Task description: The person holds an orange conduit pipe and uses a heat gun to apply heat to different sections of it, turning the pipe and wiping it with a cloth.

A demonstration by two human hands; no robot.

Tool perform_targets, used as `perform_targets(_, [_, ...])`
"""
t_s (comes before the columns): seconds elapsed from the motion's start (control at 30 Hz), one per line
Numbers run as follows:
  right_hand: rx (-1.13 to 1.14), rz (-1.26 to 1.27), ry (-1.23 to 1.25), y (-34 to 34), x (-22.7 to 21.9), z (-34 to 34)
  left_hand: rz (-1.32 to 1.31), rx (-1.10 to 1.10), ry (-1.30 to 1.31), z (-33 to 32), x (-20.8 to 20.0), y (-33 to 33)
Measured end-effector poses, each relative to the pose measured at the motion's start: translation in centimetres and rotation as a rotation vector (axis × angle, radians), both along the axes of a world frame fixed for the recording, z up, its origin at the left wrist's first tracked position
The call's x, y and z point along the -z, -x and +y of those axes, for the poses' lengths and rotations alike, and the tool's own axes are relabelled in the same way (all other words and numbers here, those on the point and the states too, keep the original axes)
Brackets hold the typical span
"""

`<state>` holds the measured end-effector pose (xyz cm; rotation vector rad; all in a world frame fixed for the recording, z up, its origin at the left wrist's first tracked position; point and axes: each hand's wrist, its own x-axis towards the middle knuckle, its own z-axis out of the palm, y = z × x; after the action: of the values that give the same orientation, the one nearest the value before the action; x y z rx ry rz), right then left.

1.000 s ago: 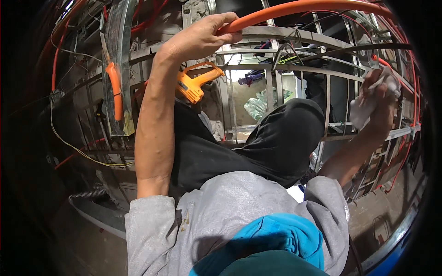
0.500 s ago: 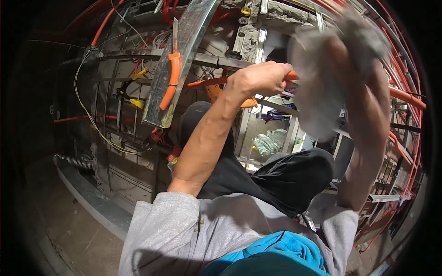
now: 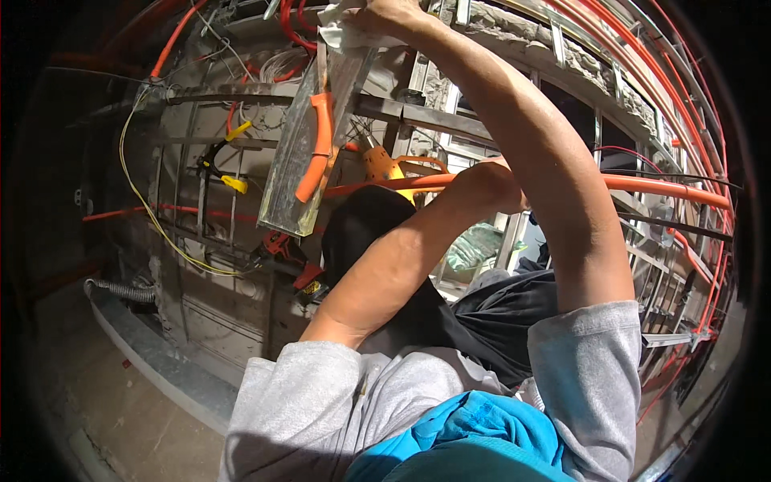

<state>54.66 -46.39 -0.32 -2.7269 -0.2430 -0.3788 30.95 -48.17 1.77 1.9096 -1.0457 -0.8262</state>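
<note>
My left hand point(image 3: 499, 183) is closed around an orange pipe point(image 3: 650, 186) that runs across in front of me; my right forearm hides part of its fingers. My right arm stretches up and to the left, so that my right hand point(image 3: 389, 16) is at the top edge, partly cut off. Its fingers are closed on a whitish cloth or glove point(image 3: 347, 34), at the far end of a metal channel point(image 3: 291, 189). On that channel lies a tool with an orange handle point(image 3: 313, 153) and a narrow flat blade. Below the pipe lies a greenish-white glove point(image 3: 474, 245).
An orange tool point(image 3: 381, 165) with a metal nozzle stands near my knee. Yellow-handled pliers point(image 3: 213, 161) and a red-and-black tool point(image 3: 289, 261) are left of it. Thin yellow wires point(image 3: 132, 181) hang at the left. Metal framing and red-orange conduits point(image 3: 675, 84) surround me.
My right hand has swung from the right side up and left to the top of the channel, carrying the whitish cloth or glove. My left hand stays on the pipe, slightly lower.
</note>
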Motion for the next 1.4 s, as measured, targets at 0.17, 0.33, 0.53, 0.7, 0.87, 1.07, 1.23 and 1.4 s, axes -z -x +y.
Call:
perform_targets(0.17, [-0.008,-0.047,0.127,0.9,-0.6,-0.4,0.066,0.033,-0.143,1.1,-1.8,-1.0])
perform_targets(0.33, [-0.175,0.118,0.070,1.5,-3.6,-0.4,-0.156,0.180,-0.261,-0.1,1.0,-1.9])
perform_targets(0.53, [-0.185,0.124,0.255,-1.0,0.5,-2.3,-0.273,0.205,-0.094,-1.7,3.4,-1.2])
perform_targets(0.7, [-0.198,0.064,0.255,0.2,0.4,-1.6,-0.137,0.189,-0.350,-1.7,1.9,-1.2])
perform_targets(0.87, [-0.420,0.129,0.230,2.8,-1.1,0.2,-0.174,0.102,-0.328,0.4,4.3,-1.4])
perform_targets(1.07, [-0.315,0.150,0.112,4.4,-3.6,-2.3,-0.132,0.022,-0.426,-0.2,4.9,-1.1])
perform_targets(1.23, [-0.143,-0.124,0.145,6.7,-8.0,-4.5,-0.152,0.150,-0.258,-0.8,6.5,-1.6])
perform_targets(1.4, [-0.612,0.206,-0.066,17.8,-15.2,-7.3,-0.222,0.318,-0.418,1.4,3.5,-2.3])
